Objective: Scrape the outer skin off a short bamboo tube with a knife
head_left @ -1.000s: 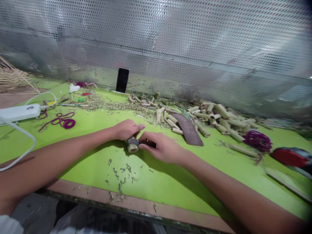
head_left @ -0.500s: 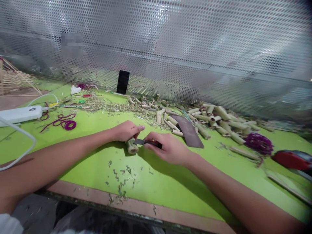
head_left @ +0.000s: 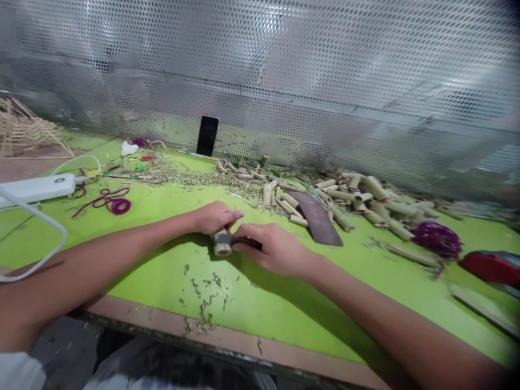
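Observation:
A short pale bamboo tube (head_left: 222,248) rests on the green tabletop (head_left: 162,271), its hollow end facing me. My left hand (head_left: 216,216) is closed around the tube's far part, the thumb lying along the top. My right hand (head_left: 276,249) grips a knife (head_left: 248,242) with a dark handle that shows a little red. The knife's blade lies across the tube's upper side, just in front of my left thumb. Green shavings (head_left: 205,295) are scattered on the table nearer to me.
Cut bamboo pieces (head_left: 377,200) are heaped at the back right beside a brown sandpaper strip (head_left: 319,219). Purple cord (head_left: 436,239) and a red tool (head_left: 489,266) lie to the right. A phone (head_left: 207,135) leans on the perforated metal screen (head_left: 284,70). A white power strip (head_left: 36,188) sits left.
The knife has shifted left and farther over the tube, with my right hand following it. My left hand still holds the tube. The whole view has moved slightly.

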Action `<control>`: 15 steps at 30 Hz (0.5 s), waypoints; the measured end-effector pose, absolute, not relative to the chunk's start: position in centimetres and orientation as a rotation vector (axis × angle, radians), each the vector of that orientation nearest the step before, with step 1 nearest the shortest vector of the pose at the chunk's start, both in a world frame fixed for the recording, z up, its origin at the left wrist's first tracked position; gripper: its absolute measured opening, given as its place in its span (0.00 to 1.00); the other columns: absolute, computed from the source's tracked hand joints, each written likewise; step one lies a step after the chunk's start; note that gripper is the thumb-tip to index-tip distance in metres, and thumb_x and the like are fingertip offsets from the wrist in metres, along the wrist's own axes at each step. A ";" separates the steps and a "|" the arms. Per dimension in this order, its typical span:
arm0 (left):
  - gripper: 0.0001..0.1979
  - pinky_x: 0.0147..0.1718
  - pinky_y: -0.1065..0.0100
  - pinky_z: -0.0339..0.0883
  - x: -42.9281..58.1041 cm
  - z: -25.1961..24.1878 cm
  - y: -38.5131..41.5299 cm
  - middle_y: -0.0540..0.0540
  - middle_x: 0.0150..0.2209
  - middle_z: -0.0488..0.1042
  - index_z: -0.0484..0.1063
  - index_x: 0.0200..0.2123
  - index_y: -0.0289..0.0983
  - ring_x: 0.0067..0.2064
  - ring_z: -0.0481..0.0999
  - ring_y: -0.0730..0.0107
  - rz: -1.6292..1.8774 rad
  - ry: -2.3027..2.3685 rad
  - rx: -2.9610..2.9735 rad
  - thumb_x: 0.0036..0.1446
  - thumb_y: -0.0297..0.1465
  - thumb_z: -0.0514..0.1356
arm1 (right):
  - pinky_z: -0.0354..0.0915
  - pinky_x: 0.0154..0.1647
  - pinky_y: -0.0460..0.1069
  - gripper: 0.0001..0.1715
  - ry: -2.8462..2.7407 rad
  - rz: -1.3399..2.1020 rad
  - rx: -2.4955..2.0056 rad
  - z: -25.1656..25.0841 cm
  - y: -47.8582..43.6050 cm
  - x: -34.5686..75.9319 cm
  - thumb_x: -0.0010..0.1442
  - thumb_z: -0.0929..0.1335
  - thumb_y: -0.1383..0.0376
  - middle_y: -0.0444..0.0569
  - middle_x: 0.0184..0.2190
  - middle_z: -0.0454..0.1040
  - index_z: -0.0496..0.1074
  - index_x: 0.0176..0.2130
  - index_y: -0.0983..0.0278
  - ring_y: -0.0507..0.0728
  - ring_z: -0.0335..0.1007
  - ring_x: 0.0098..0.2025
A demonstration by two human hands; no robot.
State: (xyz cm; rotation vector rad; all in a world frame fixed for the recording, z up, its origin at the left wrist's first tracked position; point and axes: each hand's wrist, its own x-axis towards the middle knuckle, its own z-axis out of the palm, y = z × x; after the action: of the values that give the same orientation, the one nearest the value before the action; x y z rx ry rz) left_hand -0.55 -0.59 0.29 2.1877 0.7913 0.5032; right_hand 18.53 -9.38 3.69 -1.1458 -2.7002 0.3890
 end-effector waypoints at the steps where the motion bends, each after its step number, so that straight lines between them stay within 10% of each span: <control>1: 0.29 0.33 0.69 0.60 -0.6 0.3 -0.6 0.50 0.18 0.70 0.67 0.17 0.36 0.24 0.68 0.71 0.499 0.795 2.179 0.71 0.40 0.49 | 0.60 0.31 0.47 0.09 -2.738 0.418 -1.111 3.8 -9.8 18.6 0.68 0.66 0.62 0.46 0.34 0.81 0.76 0.42 0.59 0.55 0.74 0.31; 15: 0.36 0.34 0.68 0.61 -0.5 0.1 -1.2 0.48 0.18 0.72 0.70 0.17 0.36 0.23 0.67 0.72 0.490 0.819 2.085 0.72 0.47 0.43 | 0.54 0.28 0.49 0.15 -2.762 0.085 -1.202 3.1 -9.5 19.7 0.70 0.61 0.59 0.50 0.32 0.80 0.74 0.44 0.63 0.56 0.72 0.27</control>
State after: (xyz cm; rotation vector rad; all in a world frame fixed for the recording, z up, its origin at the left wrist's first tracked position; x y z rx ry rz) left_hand -0.49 -1.21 0.10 2.0853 0.8194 0.4898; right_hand 19.69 -9.55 3.11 -1.2022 -2.7623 0.0847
